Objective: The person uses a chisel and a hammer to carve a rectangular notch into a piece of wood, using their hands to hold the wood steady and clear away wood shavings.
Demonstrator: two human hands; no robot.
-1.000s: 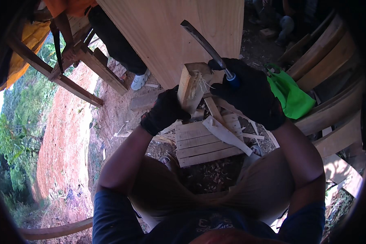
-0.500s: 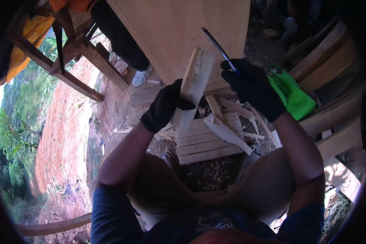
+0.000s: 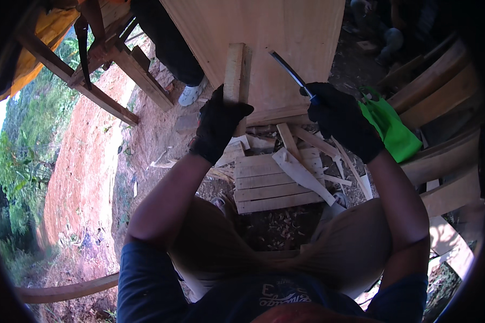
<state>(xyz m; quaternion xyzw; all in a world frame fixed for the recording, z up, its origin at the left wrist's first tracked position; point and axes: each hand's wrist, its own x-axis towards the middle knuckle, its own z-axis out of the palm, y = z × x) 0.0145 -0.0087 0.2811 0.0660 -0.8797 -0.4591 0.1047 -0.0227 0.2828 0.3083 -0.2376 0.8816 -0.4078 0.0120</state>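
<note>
My left hand (image 3: 219, 125), in a black glove, is closed around a short length of pale wood board (image 3: 234, 70). The board stands almost upright, turned so that its narrow edge faces me. Over to the right, my black-gloved right hand (image 3: 339, 116) grips a chisel (image 3: 290, 70) by its blue handle, most of which the fingers hide. Its long, narrow metal blade slants up and left, apart from the board. Below the hands, a shaped piece of pale wood (image 3: 303, 176) lies across a slatted wooden platform (image 3: 264, 183).
A large wooden panel (image 3: 285, 32) rises ahead. Wood scraps (image 3: 317, 141) and shavings (image 3: 285, 226) litter the ground. To the right are a green bag (image 3: 390, 126) and stacked curved timbers (image 3: 442, 107). At upper left, another person's leg (image 3: 170, 43) stands beside a wooden frame (image 3: 81, 89).
The board in my left hand has turned from showing its broad face to showing its narrow edge. My right hand, holding the chisel, has shifted slightly right and down in view.
</note>
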